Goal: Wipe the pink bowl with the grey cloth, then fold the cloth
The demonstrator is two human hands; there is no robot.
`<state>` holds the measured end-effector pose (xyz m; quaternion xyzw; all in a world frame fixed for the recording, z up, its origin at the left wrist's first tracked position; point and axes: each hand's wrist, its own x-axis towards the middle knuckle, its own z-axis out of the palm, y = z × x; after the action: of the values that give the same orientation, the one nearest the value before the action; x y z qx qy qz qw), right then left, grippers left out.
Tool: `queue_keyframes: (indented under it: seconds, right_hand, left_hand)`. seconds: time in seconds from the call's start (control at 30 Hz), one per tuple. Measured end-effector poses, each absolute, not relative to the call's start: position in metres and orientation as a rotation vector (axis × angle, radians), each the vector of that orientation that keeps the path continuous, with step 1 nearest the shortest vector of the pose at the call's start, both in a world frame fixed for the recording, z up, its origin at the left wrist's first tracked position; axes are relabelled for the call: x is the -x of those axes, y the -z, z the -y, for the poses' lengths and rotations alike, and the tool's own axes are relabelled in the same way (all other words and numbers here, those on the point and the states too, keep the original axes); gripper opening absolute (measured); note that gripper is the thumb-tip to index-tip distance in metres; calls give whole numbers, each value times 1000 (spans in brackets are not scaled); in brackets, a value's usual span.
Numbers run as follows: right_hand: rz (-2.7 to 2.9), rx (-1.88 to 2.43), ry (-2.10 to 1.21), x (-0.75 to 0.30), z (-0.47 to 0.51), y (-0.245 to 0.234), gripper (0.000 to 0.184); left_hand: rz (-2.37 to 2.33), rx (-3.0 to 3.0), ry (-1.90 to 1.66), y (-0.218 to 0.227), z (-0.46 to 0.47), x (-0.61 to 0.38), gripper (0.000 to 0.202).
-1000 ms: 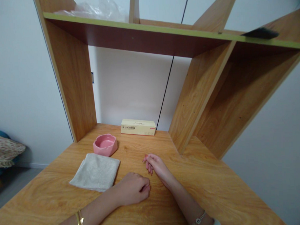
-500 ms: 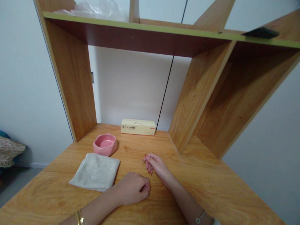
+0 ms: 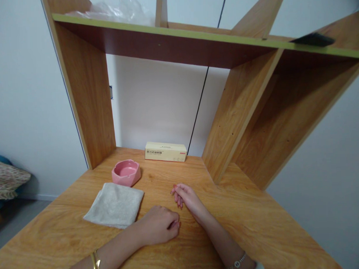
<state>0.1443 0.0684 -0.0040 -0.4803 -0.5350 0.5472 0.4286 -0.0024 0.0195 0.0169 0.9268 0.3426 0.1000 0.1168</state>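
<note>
Making a fist, the left hand rests on the wooden table; the right hand has loosely bent fingers (I cannot tell if its thumb touches one). The gray cloth lies flat just beside the left hand, looking longer from side to side, with one corner pointing left and toward the person. Behind it sits a pink bowl. A long cream box runs left to right near the white wall, below a shelf.
</note>
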Motion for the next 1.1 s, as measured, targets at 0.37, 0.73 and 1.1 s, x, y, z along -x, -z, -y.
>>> queue_keyframes:
  seconds: [0.37,0.73,1.1]
  right_hand:
    - [1425,1263,-1292,-144,-70,8,40]
    - [2099,1838,-572,-67,-43,-27,43]
    - [2090,1954,-489,-110,-69,-50,18]
  left_hand:
    - [-809,-2729,-330,-22,-20,4,14]
    - [-1542,-1942,-1456,-87,-77,93,28]
    - [-2320,-1555,-941,-52,-107,154,47]
